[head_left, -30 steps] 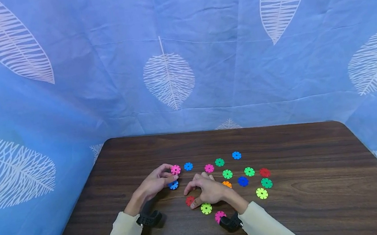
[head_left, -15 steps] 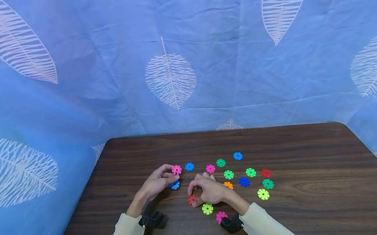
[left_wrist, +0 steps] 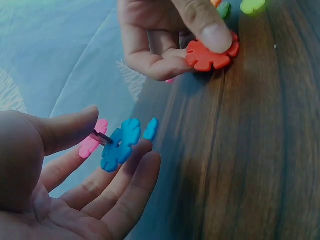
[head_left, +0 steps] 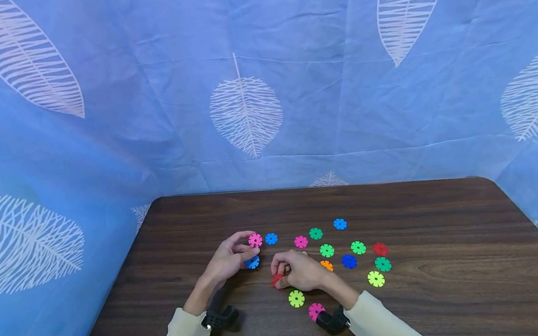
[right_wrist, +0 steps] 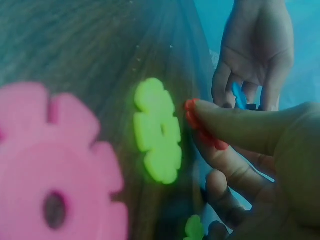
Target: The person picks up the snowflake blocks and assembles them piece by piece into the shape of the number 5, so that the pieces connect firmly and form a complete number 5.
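Note:
My left hand (head_left: 227, 260) holds a small joined piece of notched plastic interlocking discs: a pink disc (left_wrist: 92, 141) and a blue disc (left_wrist: 121, 144), with a dark thin part (left_wrist: 102, 137) between them. The thumb lies at the pink end and the fingers curve beneath. To its right, my right hand (head_left: 302, 270) pinches a red interlocking disc (left_wrist: 212, 54) between thumb and forefinger. In the right wrist view this red disc (right_wrist: 200, 125) shows almost edge-on. A gap separates the red disc from the joined piece.
Loose discs lie on the brown wooden table (head_left: 444, 281): a yellow-green disc (head_left: 297, 299) and a pink disc (head_left: 316, 312) near my right wrist, a light blue disc (head_left: 271, 239) beyond my left hand, and several others to the right. A blue leaf-print cloth (head_left: 322, 105) hangs behind.
My right thumb and forefinger have come together on the red disc, and it has moved slightly up and right in the head view. My left hand keeps its hold, shifted slightly.

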The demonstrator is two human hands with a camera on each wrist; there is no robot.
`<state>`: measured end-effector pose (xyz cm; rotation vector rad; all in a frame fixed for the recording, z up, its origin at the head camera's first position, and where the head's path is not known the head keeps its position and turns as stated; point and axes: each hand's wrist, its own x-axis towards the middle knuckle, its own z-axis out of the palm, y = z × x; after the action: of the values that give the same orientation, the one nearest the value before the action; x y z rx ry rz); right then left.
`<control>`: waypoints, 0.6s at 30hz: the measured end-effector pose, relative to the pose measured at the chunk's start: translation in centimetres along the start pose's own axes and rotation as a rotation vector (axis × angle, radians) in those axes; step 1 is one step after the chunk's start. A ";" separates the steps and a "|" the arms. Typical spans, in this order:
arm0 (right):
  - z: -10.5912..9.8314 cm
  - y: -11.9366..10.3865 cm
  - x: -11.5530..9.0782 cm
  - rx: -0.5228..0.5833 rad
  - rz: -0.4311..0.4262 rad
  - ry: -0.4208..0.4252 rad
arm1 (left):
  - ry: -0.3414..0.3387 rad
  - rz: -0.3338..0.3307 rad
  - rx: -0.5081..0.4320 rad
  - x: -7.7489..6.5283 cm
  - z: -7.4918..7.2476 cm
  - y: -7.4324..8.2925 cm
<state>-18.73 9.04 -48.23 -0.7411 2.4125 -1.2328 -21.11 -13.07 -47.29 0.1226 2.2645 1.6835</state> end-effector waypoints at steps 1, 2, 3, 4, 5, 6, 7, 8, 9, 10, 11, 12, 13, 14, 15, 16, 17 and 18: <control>0.0 0.0 0.0 0.019 0.007 -0.002 | -0.001 0.005 -0.001 0.0 0.1 0.1; -0.1 0.0 -0.1 0.029 0.007 -0.001 | 0.000 0.009 -0.002 -0.1 0.2 0.2; -0.1 0.0 -0.1 0.041 0.013 0.001 | -0.001 0.013 -0.002 -0.1 0.3 0.2; -0.2 0.1 -0.2 0.054 0.015 0.004 | 0.001 0.016 -0.002 -0.1 0.3 0.3; -0.3 0.1 -0.3 0.063 0.018 0.008 | 0.004 0.020 0.003 -0.2 0.4 0.4; -0.5 0.1 -0.3 0.071 0.021 0.015 | 0.011 0.024 0.008 -0.1 0.5 0.4; -0.6 0.2 -0.4 0.078 0.029 0.022 | 0.018 0.029 0.014 -0.1 0.6 0.5; -0.7 0.2 -0.4 0.093 0.034 0.031 | 0.024 0.036 0.023 -0.1 0.7 0.5; -1.0 0.2 -0.5 0.117 0.042 0.038 | 0.030 0.044 0.027 0.0 0.8 0.5; -1.2 0.2 -0.6 0.141 0.047 0.046 | 0.034 0.051 0.031 0.0 0.9 0.5; -1.4 0.2 -0.6 0.157 0.052 0.055 | 0.035 0.058 0.031 0.1 0.9 0.5; -1.6 0.3 -0.6 0.177 0.059 0.065 | 0.036 0.063 0.029 0.1 1.0 0.5; -1.8 0.4 -0.7 0.199 0.064 0.075 | 0.033 0.073 0.026 0.1 1.0 0.5; -2.0 0.4 -0.7 0.224 0.068 0.085 | 0.028 0.081 0.024 0.2 1.1 0.5; -2.3 0.4 -0.8 0.243 0.073 0.095 | 0.023 0.089 0.023 0.2 1.2 0.5; -2.5 0.4 -0.8 0.256 0.076 0.108 | 0.018 0.095 0.023 0.1 1.2 0.6; -2.8 0.4 -0.8 0.268 0.079 0.121 | 0.015 0.106 0.021 0.1 1.3 0.6; -3.0 0.4 -0.9 0.285 0.079 0.133 | 0.012 0.116 0.021 0.1 1.4 0.7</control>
<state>-19.64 11.72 -46.78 -0.4886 2.2713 -1.5935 -20.86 -11.61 -47.03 0.2541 2.3253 1.7213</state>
